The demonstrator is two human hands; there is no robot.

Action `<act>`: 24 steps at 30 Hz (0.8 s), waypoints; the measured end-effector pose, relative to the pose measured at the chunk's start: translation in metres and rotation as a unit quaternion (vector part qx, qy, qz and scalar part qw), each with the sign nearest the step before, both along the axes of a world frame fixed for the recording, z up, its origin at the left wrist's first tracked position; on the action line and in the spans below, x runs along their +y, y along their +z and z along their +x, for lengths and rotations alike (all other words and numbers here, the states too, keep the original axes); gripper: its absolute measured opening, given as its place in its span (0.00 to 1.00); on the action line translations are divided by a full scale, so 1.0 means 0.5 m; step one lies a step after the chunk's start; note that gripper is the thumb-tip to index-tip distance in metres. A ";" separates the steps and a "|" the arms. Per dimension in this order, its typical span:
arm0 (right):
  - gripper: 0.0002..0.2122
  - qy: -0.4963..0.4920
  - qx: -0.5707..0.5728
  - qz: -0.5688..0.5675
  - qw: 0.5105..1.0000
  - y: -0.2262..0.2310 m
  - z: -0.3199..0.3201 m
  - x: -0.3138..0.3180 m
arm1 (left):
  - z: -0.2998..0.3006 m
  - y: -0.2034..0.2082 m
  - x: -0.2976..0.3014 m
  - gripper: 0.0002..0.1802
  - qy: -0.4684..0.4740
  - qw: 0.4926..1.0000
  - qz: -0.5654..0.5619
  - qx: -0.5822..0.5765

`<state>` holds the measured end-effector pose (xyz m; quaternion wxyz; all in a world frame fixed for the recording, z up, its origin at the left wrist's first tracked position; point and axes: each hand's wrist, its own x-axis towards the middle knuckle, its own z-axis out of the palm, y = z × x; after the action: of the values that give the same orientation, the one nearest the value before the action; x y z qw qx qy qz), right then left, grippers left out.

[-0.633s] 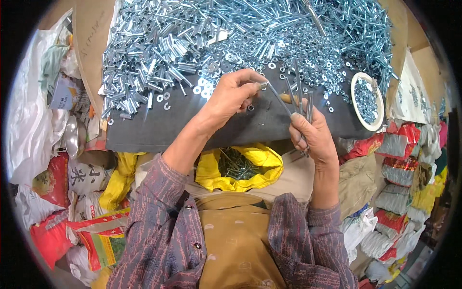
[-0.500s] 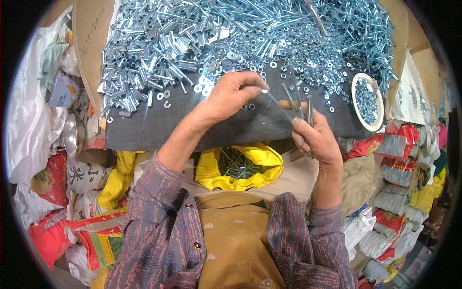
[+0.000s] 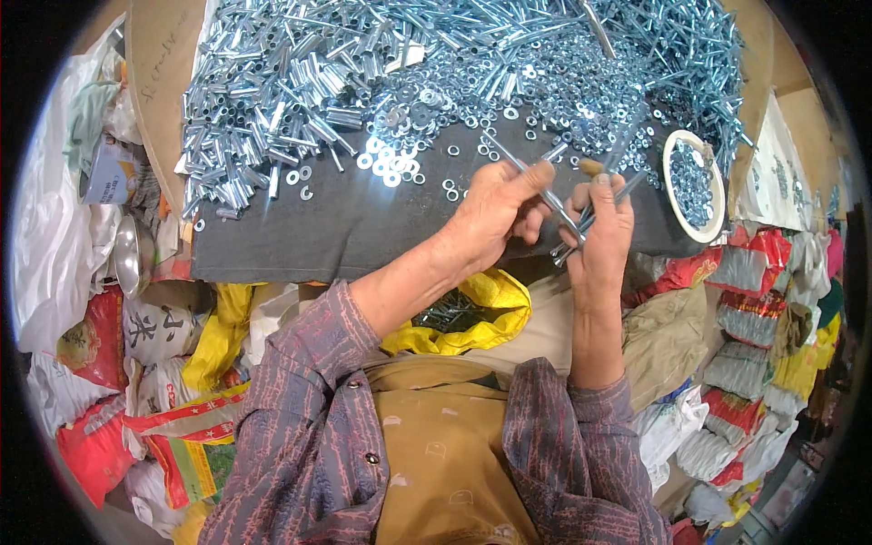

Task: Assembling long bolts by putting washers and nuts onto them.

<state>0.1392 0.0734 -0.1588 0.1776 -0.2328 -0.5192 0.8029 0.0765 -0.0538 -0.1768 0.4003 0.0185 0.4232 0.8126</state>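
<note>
Silver bolt (image 3: 559, 207), one, gripped in the left hand (image 3: 498, 211), slants above the black cloth (image 3: 291, 245). I find the right hand (image 3: 601, 222) clasped around several more bolts (image 3: 633, 184); blur and overlap defeat my count. I record one white bowl (image 3: 668, 177) of nuts (image 3: 694, 189) and one yellow bag (image 3: 514, 304), partly hidden by the left forearm (image 3: 409, 279). The picture's upper edge cuts off the metal heap (image 3: 300, 77).

Handheld silvery rods (image 3: 557, 207), probably bolts, slant variously.
</note>
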 end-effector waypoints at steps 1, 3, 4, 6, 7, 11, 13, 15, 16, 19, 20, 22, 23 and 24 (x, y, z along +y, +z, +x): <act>0.07 -0.003 0.000 0.001 1.000 -0.003 0.001 0.007 | -0.003 0.003 0.012 0.19 -0.003 1.000 0.001 0.000; 0.07 -0.049 0.056 -0.020 0.997 -0.010 0.002 0.016 | -0.007 0.014 0.038 0.22 0.097 0.992 -0.018 -0.084; 0.08 -0.051 0.057 -0.026 0.997 -0.016 0.001 0.018 | -0.016 0.018 0.049 0.20 0.116 0.987 -0.029 -0.106; 0.08 -0.040 0.060 -0.031 0.997 -0.008 0.006 0.010 | -0.048 0.002 0.083 0.19 0.139 0.976 -0.142 0.085; 0.09 -0.024 0.064 -0.038 0.997 -0.004 0.007 0.003 | -0.062 -0.009 0.094 0.17 0.160 0.916 -0.248 0.272; 0.10 0.022 0.072 -0.068 0.995 -0.009 0.021 0.021 | -0.072 -0.029 0.102 0.13 0.016 0.653 -0.464 0.598; 0.13 0.070 0.062 -0.040 0.995 -0.003 0.024 0.025 | -0.085 -0.033 0.097 0.14 0.014 0.641 -0.472 0.605; 0.16 0.099 0.057 -0.045 0.992 -0.002 0.024 0.023 | -0.113 -0.031 0.059 0.13 0.020 0.819 -0.327 0.470; 0.17 0.132 0.034 -0.016 0.991 -0.003 0.031 0.020 | -0.114 0.002 0.031 0.10 -0.039 0.967 -0.196 0.160; 0.17 0.193 -0.005 0.032 0.981 -0.001 0.036 -0.003 | -0.103 0.032 -0.036 0.07 0.002 0.998 -0.059 -0.012; 0.17 0.204 -0.010 0.038 0.978 -0.006 0.034 -0.012 | -0.096 0.028 -0.050 0.07 0.009 0.998 -0.061 -0.011; 0.18 0.213 -0.017 0.044 0.976 -0.003 0.025 -0.030 | -0.082 0.021 -0.078 0.05 0.033 0.995 0.011 -0.089; 0.18 0.221 -0.014 0.044 0.974 0.004 0.023 -0.037 | -0.080 0.022 -0.088 0.05 0.041 0.995 0.010 -0.087; 0.18 0.231 -0.026 0.046 0.971 0.011 0.023 -0.043 | -0.078 0.024 -0.097 0.04 0.072 0.993 0.014 -0.089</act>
<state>0.1509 0.0519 -0.1535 -0.0160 -0.1186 -0.5995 0.7913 0.0377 -0.1024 -0.1646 0.3763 -0.0790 0.3749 0.8436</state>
